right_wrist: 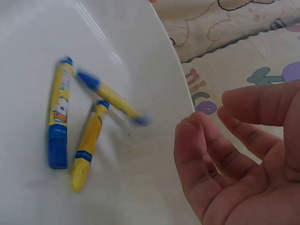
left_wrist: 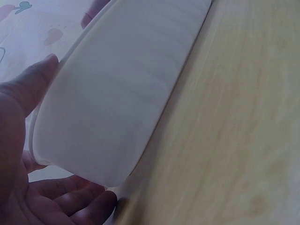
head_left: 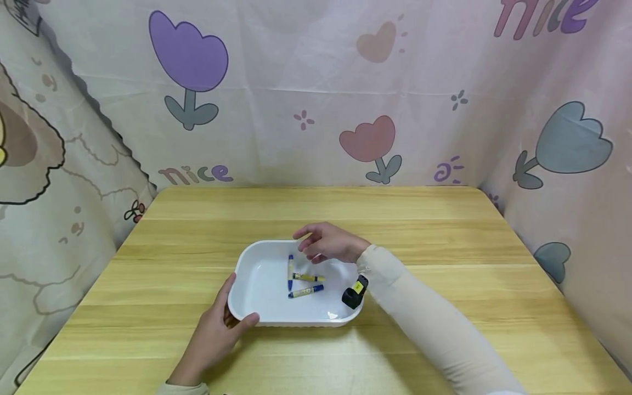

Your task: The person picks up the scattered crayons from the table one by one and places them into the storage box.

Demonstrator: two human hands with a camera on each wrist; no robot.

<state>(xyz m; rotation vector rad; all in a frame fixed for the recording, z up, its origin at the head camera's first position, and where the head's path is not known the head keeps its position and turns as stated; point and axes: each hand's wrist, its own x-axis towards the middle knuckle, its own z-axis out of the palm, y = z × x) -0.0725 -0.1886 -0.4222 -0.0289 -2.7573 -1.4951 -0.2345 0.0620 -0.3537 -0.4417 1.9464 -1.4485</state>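
My left hand [head_left: 214, 329] grips the near left corner of a white plastic tray [head_left: 296, 322], thumb over the rim and fingers around the outer wall. Inside lie three markers: one with a blue cap [right_wrist: 58, 152], one with a yellow cap [right_wrist: 89, 145] and one with blue ends [right_wrist: 112, 97], which looks blurred in the right wrist view. Above the tray's far rim hovers my right hand [head_left: 331, 241], fingers loosely bent, nothing between thumb and fingertips. In the left wrist view the tray wall [left_wrist: 112, 93] hides some of the left fingers.
The tray stands on a light wood-grain table [head_left: 434, 219]. Patterned cloth [head_left: 276, 66] hangs behind it and along both sides. A black camera [head_left: 354, 292] with a yellow label sits at my right wrist, overlapping the tray's right end in the head view.
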